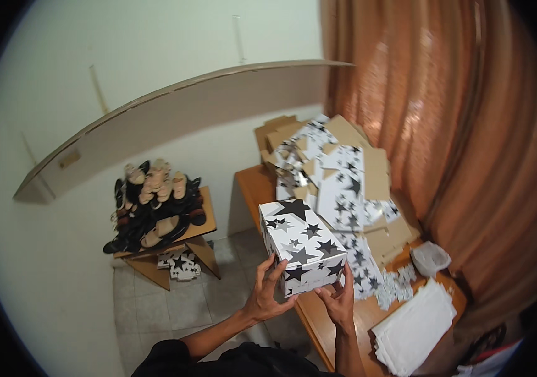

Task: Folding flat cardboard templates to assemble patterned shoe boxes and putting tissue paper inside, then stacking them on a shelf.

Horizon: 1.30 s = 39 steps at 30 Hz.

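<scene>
A closed white cardboard box (303,242) printed with black and grey stars is held up in front of me, above the near-left edge of the wooden table (319,323). My left hand (268,292) grips its near left corner, thumb under and fingers along the side. On the near right corner, my right hand (339,300) holds it with the thumb at the front lower edge. Beyond the box, flattened star-printed cardboard boxes (342,188) lie piled on the table. What is inside the box cannot be seen.
A stack of white paper sheets (414,327), small pale packets (396,286) and a clear plastic bag (431,258) lie on the table's right side. Shoes (158,201) crowd a small table at left, star-patterned boxes (180,264) beneath it. A shelf (187,81) and brown curtain (432,113) stand behind.
</scene>
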Tool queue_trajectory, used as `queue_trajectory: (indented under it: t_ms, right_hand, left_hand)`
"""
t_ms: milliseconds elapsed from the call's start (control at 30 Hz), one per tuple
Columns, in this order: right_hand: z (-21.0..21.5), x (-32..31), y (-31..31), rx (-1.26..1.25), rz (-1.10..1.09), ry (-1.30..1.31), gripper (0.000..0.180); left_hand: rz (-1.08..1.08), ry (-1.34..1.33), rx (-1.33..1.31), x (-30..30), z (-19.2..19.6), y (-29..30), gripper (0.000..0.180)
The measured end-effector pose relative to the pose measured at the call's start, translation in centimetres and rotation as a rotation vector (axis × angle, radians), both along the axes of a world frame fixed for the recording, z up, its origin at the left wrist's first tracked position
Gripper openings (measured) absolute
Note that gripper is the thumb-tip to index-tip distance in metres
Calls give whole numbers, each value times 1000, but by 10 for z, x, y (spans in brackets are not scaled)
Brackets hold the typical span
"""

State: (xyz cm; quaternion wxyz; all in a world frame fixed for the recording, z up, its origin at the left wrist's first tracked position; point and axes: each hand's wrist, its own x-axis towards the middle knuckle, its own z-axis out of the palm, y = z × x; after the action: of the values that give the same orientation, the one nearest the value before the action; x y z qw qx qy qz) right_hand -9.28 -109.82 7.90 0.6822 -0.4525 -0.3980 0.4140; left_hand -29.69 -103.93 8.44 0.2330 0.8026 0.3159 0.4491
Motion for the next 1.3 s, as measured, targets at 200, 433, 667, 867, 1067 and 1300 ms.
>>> queue_trajectory:
  t_ms: [200, 433, 667, 867, 1067, 1300]
  right_hand:
    - [41, -224, 29, 48, 185, -272, 92]
    - [64, -542, 42, 521, 128, -1077, 100]
    - [62, -800, 30, 541, 513, -739, 101]
    - [58, -986, 71, 547, 750, -611, 96]
    - [63, -1178, 163, 794, 813, -598, 94]
    - [83, -1369, 302, 1021, 795, -561, 93]
  left_hand:
    - [223, -85, -45, -245, 42, -3, 112]
    - [525, -151, -86, -578, 44, -69, 117]
    - [842, -94, 20, -809, 55, -140, 117]
    - [1062, -248, 229, -953, 29, -134, 94]
    - [1235, -6, 236, -1116, 47, -75, 88]
    - [1434, 166, 348, -1289, 71, 39, 90]
